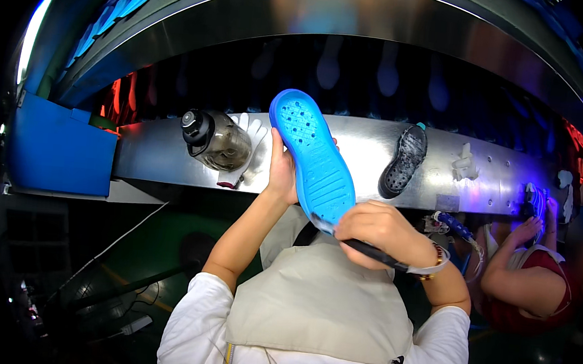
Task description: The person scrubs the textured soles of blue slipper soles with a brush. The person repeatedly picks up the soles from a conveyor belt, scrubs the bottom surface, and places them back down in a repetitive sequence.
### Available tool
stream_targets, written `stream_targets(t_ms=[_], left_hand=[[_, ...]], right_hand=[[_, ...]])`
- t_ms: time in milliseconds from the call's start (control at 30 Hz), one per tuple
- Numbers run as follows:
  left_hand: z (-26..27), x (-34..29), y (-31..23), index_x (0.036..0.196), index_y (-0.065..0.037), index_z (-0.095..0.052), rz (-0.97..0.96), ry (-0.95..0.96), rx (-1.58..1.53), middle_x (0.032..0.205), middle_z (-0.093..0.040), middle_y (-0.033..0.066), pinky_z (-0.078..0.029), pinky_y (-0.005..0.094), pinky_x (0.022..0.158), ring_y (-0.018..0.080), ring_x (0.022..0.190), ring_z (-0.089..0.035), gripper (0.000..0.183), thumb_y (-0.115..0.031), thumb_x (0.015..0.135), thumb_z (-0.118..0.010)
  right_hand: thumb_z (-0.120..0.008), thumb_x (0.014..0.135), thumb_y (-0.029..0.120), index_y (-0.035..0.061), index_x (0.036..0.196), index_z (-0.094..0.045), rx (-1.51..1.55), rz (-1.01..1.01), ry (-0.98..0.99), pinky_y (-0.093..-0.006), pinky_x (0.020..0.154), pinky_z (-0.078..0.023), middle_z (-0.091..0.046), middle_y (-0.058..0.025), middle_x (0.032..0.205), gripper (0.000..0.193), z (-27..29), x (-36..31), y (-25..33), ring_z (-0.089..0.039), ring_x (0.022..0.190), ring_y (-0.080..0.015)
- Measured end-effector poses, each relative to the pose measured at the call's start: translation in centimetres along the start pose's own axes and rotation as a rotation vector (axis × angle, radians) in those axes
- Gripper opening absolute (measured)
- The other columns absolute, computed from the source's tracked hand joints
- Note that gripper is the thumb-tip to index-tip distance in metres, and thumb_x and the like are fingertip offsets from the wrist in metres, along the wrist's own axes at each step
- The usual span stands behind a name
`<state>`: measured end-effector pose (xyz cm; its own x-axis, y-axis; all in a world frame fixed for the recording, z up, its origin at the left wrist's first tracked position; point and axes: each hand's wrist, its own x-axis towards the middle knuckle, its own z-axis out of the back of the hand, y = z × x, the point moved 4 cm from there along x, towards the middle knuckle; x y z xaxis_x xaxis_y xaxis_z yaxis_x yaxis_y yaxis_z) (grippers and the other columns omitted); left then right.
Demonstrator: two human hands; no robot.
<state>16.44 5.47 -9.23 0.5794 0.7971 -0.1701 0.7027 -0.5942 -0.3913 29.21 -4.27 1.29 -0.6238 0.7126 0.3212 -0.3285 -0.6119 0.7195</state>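
Note:
A bright blue shoe sole (314, 155) is tilted up in front of me, its perforated and ridged face showing. My left hand (283, 170) grips it by its left edge, and fingertips show at the far edge. My right hand (378, 231) is closed around a black-handled brush (373, 251). The brush's pale tip touches or almost touches the sole's near end; the right fingers partly hide that spot. Beyond my right hand, a dark speckled sole (405, 161) with holes at one end lies on the metal bench (366, 134).
Left on the bench stands a large dark-lidded bottle (218, 141), beside a white glove (249, 132). Further right are a white lump (466, 163) and a co-worker's hands (526, 231). A curved metal panel (305, 12) overhangs the bench. A blue box (63, 145) is at left.

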Motion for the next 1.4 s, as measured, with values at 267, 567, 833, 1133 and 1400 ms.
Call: stream_targets(t_ms=[267, 567, 833, 1133, 1400], left_hand=[[-3.5, 0.0, 0.0, 0.123, -0.005, -0.039, -0.070, 0.125, -0.089, 0.113, -0.049, 0.0213, -0.042, 0.0482, 0.087, 0.0341, 0.104, -0.050, 0.082, -0.070, 0.079, -0.014], [-4.2, -0.4, -3.5, 0.125, -0.003, -0.036, -0.170, 0.057, -0.067, 0.114, -0.049, 0.0221, -0.043, 0.0467, 0.087, 0.0343, 0.104, -0.049, 0.082, -0.070, 0.079, -0.021], [-7.0, -0.6, -4.7, 0.131, 0.001, -0.027, -0.145, 0.264, -0.192, 0.128, -0.037, 0.0225, -0.031, 0.0506, 0.098, 0.0370, 0.116, -0.040, 0.079, -0.062, 0.083, -0.028], [-6.3, -2.1, -1.7, 0.130, 0.000, -0.031, -0.174, 0.069, 0.143, 0.124, -0.043, 0.0224, -0.037, 0.0487, 0.094, 0.0367, 0.109, -0.048, 0.064, -0.046, 0.086, -0.029], [-6.3, -1.6, -2.3, 0.127, 0.003, -0.034, -0.137, 0.103, 0.124, 0.120, -0.046, 0.0238, -0.039, 0.0477, 0.092, 0.0373, 0.105, -0.051, 0.065, -0.046, 0.086, -0.027]], right_hand=[[-0.064, 0.066, 0.002, 0.0018, 0.086, -0.062, 0.067, -0.010, -0.218, -0.0311, 0.074, -0.047, -0.063, -0.0100, 0.082, 0.020, 2.2, 1.9, -0.2, -0.060, 0.080, -0.0239], [-0.066, 0.068, 0.001, 0.0019, 0.092, -0.064, 0.241, -0.105, -0.111, -0.0325, 0.084, -0.046, -0.063, -0.0100, 0.096, 0.024, 1.4, -0.6, -1.3, -0.056, 0.098, -0.0237], [-0.056, 0.075, 0.000, -0.0073, 0.096, -0.057, 0.919, -0.323, -0.538, -0.0310, 0.086, -0.044, -0.060, -0.0185, 0.099, 0.022, 2.1, -1.1, -3.9, -0.058, 0.093, -0.0213], [-0.057, 0.074, -0.005, -0.0043, 0.095, -0.059, 0.816, -0.266, -0.389, -0.0292, 0.083, -0.045, -0.061, -0.0166, 0.099, 0.021, 1.5, -0.3, -1.1, -0.058, 0.092, -0.0198], [-0.062, 0.069, -0.004, -0.0042, 0.090, -0.062, 0.620, -0.030, -0.218, -0.0334, 0.082, -0.046, -0.063, -0.0184, 0.092, 0.022, 3.1, 1.0, 0.2, -0.060, 0.091, -0.0262]])
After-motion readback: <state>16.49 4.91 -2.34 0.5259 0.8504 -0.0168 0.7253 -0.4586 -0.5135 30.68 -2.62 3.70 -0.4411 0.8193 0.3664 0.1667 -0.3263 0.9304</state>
